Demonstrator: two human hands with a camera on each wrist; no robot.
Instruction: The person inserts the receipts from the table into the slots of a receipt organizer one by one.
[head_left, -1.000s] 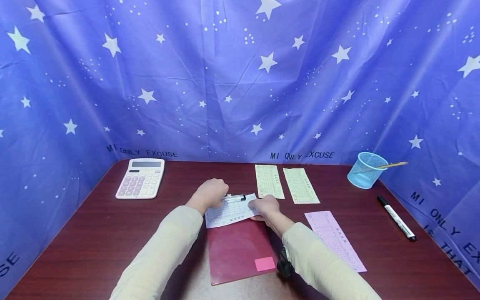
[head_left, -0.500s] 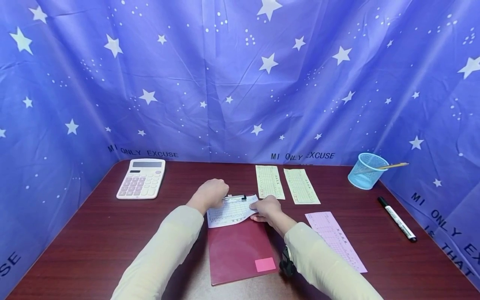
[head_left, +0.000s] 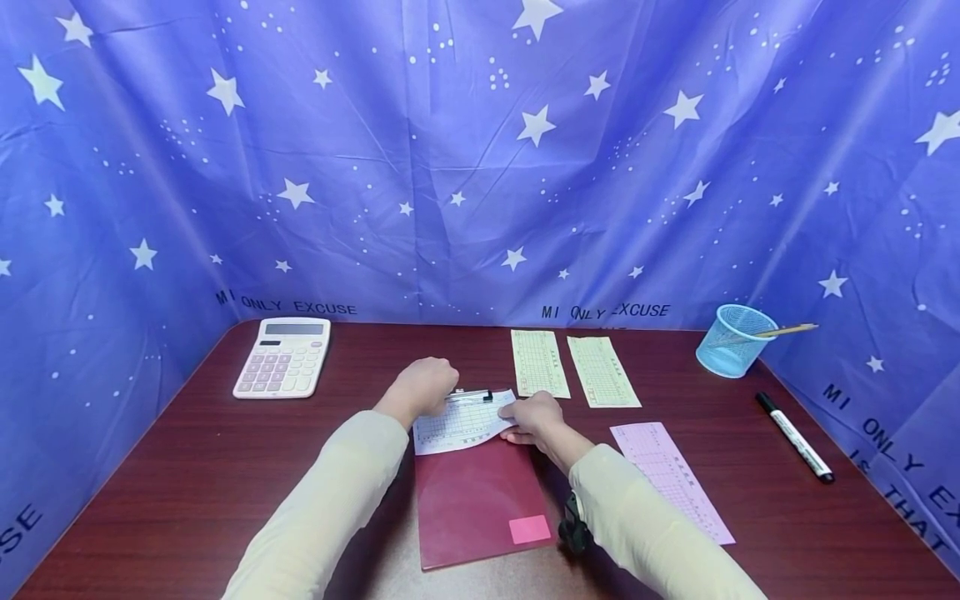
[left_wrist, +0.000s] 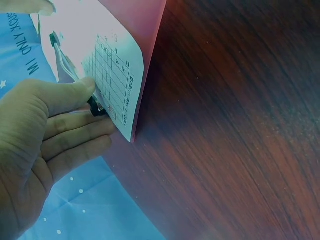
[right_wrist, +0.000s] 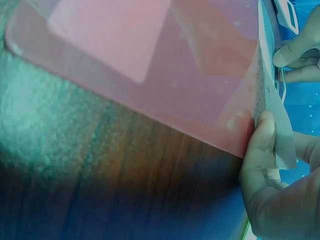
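A dark red clipboard (head_left: 480, 500) with a pink label lies on the table, a white printed slip (head_left: 453, 429) across its top end near the metal clip (head_left: 468, 396). My left hand (head_left: 423, 387) is at the clip's left end; in the left wrist view the left hand (left_wrist: 55, 120) pinches the clip's black-tipped end between thumb and fingers. My right hand (head_left: 536, 417) holds the slip's right edge, which bends up. In the right wrist view, the right hand (right_wrist: 280, 185) has its fingers around the slip's edge at the board's corner.
A calculator (head_left: 281, 358) stands back left. Two green slips (head_left: 540, 363) lie behind the right hand, a pink slip (head_left: 671, 479) right of the right forearm. A marker (head_left: 793, 437) and a blue mesh cup (head_left: 731, 346) with a pencil are at the right.
The slip's right part has bent up more and its front edge has curved since a second ago. My right hand has shifted very slightly right; the left hand has stayed at the clip.
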